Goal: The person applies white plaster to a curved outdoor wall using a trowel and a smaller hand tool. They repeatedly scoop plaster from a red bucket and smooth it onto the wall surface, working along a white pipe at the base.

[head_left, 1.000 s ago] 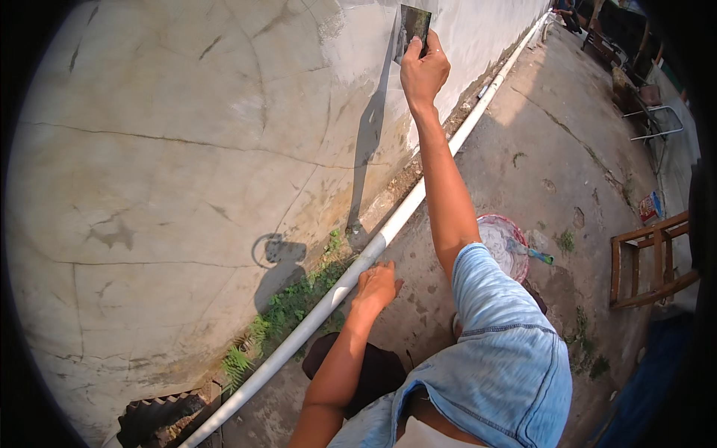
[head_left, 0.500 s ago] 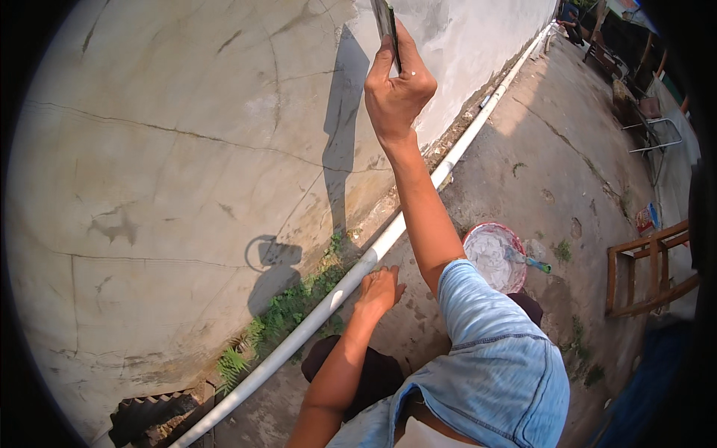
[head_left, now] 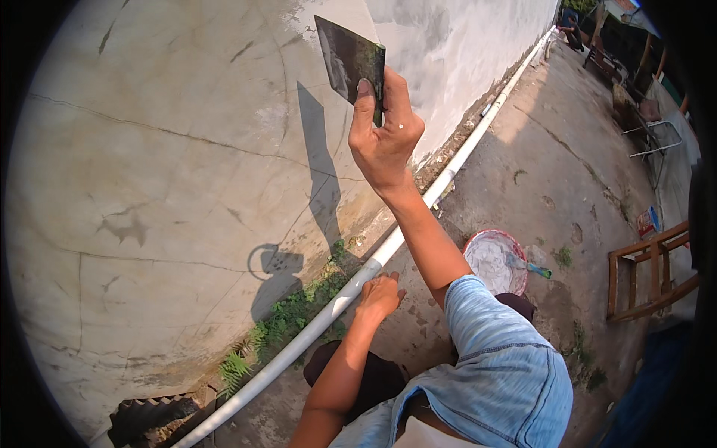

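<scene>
Held up before the wall (head_left: 164,194), my right hand (head_left: 388,142) is closed round a putty knife (head_left: 347,63) with a wide, dark, smeared blade. The blade tilts up and to the left; whether it touches the wall I cannot tell. Its long shadow falls on the bare wall below. My left hand (head_left: 381,295) hangs loosely over my bent knee beside the white pipe, fingers slightly bent and apart, with nothing seen in it. On the ground to the right stands a red-rimmed bucket (head_left: 493,261) of white paste, with a green-handled tool (head_left: 532,267) leaning in it.
A long white pipe (head_left: 328,317) runs along the foot of the wall, with green weeds (head_left: 280,317) beside it. White coating (head_left: 455,60) covers the wall's farther part. A wooden frame (head_left: 650,272) and a metal-legged chair (head_left: 657,138) stand at right. Someone crouches far off (head_left: 571,30).
My right hand has come down and slightly left with the putty knife, turning its blade broadside into view. The shadow has shifted left and down. My left hand stays over the knee.
</scene>
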The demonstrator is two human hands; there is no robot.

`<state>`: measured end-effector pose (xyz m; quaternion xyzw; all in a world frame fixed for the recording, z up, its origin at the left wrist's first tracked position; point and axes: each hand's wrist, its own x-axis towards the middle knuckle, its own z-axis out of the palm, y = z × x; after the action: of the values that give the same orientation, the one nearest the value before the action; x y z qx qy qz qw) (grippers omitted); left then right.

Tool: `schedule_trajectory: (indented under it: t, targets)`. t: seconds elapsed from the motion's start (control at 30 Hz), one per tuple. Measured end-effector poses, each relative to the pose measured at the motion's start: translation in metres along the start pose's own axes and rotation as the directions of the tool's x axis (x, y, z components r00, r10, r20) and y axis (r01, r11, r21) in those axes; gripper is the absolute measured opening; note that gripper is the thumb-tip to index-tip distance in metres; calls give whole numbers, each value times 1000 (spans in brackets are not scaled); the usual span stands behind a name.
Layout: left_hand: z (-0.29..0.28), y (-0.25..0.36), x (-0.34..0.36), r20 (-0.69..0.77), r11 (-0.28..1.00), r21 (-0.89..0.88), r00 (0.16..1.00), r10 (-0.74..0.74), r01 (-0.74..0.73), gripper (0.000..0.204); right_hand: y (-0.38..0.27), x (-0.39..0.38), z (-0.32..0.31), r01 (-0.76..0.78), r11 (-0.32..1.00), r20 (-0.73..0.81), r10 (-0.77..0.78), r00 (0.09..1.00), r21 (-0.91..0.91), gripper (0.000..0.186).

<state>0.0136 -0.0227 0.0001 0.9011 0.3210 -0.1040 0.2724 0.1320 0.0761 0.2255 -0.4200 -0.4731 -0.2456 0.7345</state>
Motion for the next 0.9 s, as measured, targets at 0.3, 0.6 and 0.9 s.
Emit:
schedule_trajectory:
  t: [0.3,0.6,0.9]
  targets:
    - [-4,1,-3,-14,999,7,999,33,-33,47,92,42,-11,-229,919,-210,167,963,-321,29]
    - [2,-4,2,32,1000,-15,999,5,-4,52,16,22,43,107,951,-47,-126,991,-289,34]
    - [-8,1,-5,24,997,-65,999,43,-41,49,39,52,3,42,969,-173,-86,981,-244,26]
